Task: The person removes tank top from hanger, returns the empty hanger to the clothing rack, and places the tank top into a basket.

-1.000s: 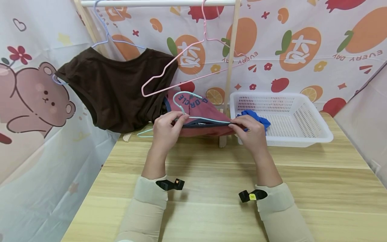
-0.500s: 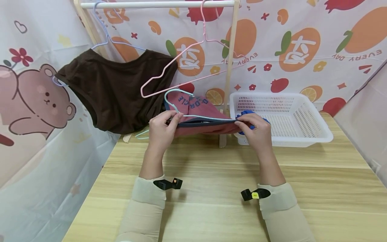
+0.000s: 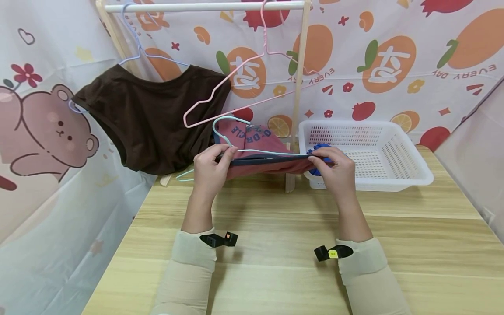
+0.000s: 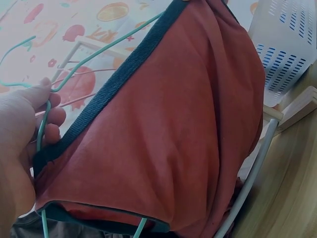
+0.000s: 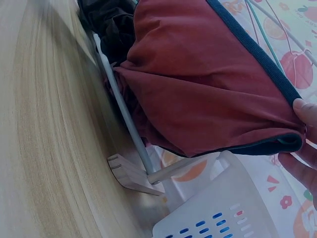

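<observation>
A red sleeveless top with navy trim hangs between both hands, dark lettering on its far side. My left hand grips the mint-green hanger below its hook. In the left wrist view, the hanger's near arm passes into the top and shows again through the armhole at the bottom. My right hand pinches the navy-trimmed shoulder of the top, where the hanger's other arm reaches the cloth. Whether those fingers also touch the hanger is hidden. The navy neckline edge is stretched taut between the hands.
A brown top on a blue hanger and a bare pink hanger hang from the rack's white rail. Behind my right hand stands a white perforated basket with blue cloth inside. The wooden table lies below.
My hands have spread slightly apart, the left moving left and the right moving right. The hanger and the top's edge shifted with them, and the neckline gap narrowed.
</observation>
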Action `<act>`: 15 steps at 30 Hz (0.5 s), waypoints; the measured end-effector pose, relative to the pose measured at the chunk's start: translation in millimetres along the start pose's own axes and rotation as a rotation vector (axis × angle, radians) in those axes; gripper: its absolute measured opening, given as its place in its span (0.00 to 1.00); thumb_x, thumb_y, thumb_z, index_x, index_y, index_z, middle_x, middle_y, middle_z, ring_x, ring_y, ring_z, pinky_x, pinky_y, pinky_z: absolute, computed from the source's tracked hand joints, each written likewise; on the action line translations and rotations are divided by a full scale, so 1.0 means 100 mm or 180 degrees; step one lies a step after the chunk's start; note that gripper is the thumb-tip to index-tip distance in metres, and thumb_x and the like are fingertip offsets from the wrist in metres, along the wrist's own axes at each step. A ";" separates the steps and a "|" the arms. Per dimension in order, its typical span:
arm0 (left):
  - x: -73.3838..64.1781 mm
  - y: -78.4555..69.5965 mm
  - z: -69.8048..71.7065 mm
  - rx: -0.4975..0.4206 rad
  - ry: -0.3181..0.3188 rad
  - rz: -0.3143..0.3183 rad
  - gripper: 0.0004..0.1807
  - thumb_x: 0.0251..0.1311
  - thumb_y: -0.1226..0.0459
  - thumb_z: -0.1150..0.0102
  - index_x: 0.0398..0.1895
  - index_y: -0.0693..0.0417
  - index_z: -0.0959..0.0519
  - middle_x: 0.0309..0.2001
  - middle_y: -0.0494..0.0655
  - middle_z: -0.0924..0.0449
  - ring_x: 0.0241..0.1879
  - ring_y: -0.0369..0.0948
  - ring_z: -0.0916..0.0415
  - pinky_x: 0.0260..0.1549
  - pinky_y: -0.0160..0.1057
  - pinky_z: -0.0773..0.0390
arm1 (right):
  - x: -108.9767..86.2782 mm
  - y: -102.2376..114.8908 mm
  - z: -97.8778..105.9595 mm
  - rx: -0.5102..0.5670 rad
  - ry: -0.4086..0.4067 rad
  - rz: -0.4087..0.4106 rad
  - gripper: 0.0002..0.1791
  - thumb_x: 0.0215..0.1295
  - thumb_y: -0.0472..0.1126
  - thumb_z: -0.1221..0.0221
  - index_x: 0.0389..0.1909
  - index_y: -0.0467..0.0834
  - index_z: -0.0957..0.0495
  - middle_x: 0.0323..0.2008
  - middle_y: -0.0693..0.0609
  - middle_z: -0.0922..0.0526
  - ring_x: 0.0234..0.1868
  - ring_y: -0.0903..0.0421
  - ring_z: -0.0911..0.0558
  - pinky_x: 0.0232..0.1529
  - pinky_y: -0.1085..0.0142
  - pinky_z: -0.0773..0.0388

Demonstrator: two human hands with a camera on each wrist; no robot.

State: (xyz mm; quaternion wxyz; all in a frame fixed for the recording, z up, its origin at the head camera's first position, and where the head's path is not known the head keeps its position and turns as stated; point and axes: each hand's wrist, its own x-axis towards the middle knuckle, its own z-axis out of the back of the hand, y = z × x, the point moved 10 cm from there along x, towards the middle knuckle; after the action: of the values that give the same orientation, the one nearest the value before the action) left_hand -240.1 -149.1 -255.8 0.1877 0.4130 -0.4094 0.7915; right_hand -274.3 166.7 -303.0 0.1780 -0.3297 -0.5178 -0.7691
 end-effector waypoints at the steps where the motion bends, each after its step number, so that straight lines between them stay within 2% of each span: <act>1: 0.00 0.00 0.00 -0.0007 -0.0004 -0.0006 0.10 0.60 0.63 0.33 0.31 0.64 0.15 0.29 0.54 0.15 0.31 0.43 0.20 0.37 0.29 0.25 | 0.00 -0.01 0.00 0.0009 0.0002 -0.0029 0.06 0.56 0.38 0.29 0.34 0.41 0.13 0.37 0.51 0.13 0.43 0.68 0.20 0.42 0.78 0.21; 7: 0.00 0.00 0.02 -0.0016 -0.0031 0.0002 0.10 0.60 0.63 0.33 0.31 0.64 0.15 0.30 0.55 0.15 0.33 0.45 0.19 0.38 0.32 0.24 | -0.01 -0.10 0.01 0.0065 0.0027 -0.0282 0.08 0.58 0.42 0.30 0.37 0.43 0.12 0.39 0.53 0.13 0.45 0.65 0.19 0.47 0.70 0.19; 12: 0.00 0.01 0.03 -0.0004 -0.0042 0.0027 0.10 0.61 0.63 0.33 0.31 0.63 0.15 0.30 0.54 0.15 0.34 0.45 0.18 0.39 0.32 0.24 | 0.00 -0.11 0.02 0.0141 0.0022 -0.0372 0.10 0.58 0.42 0.31 0.38 0.41 0.13 0.40 0.52 0.13 0.45 0.63 0.19 0.49 0.64 0.18; 15: 0.00 0.02 0.03 -0.0006 -0.0056 0.0030 0.10 0.61 0.63 0.34 0.31 0.63 0.15 0.30 0.55 0.15 0.34 0.45 0.18 0.39 0.32 0.24 | 0.00 -0.11 0.02 0.0225 0.0009 -0.0407 0.09 0.58 0.40 0.31 0.38 0.40 0.13 0.40 0.49 0.14 0.45 0.63 0.19 0.48 0.69 0.19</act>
State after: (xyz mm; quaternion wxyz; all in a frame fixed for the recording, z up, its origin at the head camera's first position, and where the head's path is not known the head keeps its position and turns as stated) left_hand -239.5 -152.4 -255.9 0.1807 0.4178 -0.4138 0.7884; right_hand -280.5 173.1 -309.7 0.1407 -0.2884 -0.5645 -0.7605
